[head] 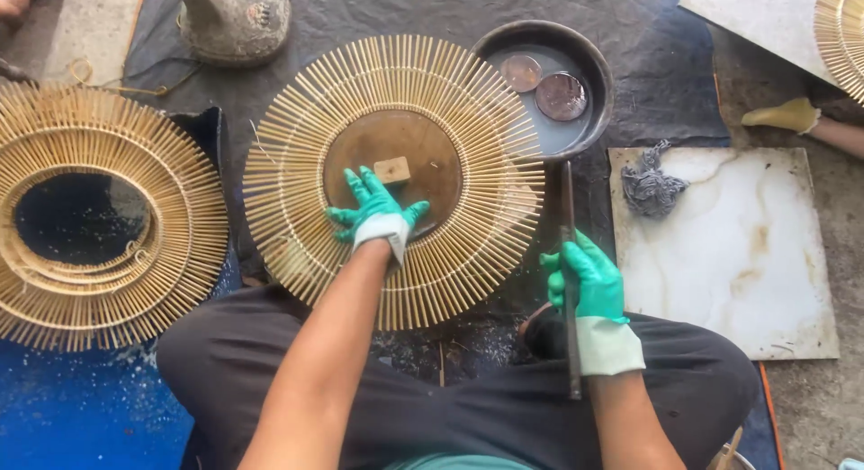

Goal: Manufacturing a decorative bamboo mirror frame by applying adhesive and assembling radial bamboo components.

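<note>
At centre frame lies a round sunburst frame of pale bamboo sticks (393, 178), flat, with a brown disc centre and a small wooden block (392, 170). Your left hand (375, 213), green-gloved, presses on it with fingers spread. Lower right, your right hand (587, 279) grips a thin dark metal rod (571, 281), its long axis running up-down toward the dark metal pan (545, 85).

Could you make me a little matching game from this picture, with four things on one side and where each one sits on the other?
1. small wooden block
2. grey rag
3. long metal rod
4. two round discs

A. in the dark pan
B. in the right hand
C. on the pale stone tile
D. on the brown centre of the sunburst frame

Pairs: 1-D, 2-C, 3-B, 4-A
</note>
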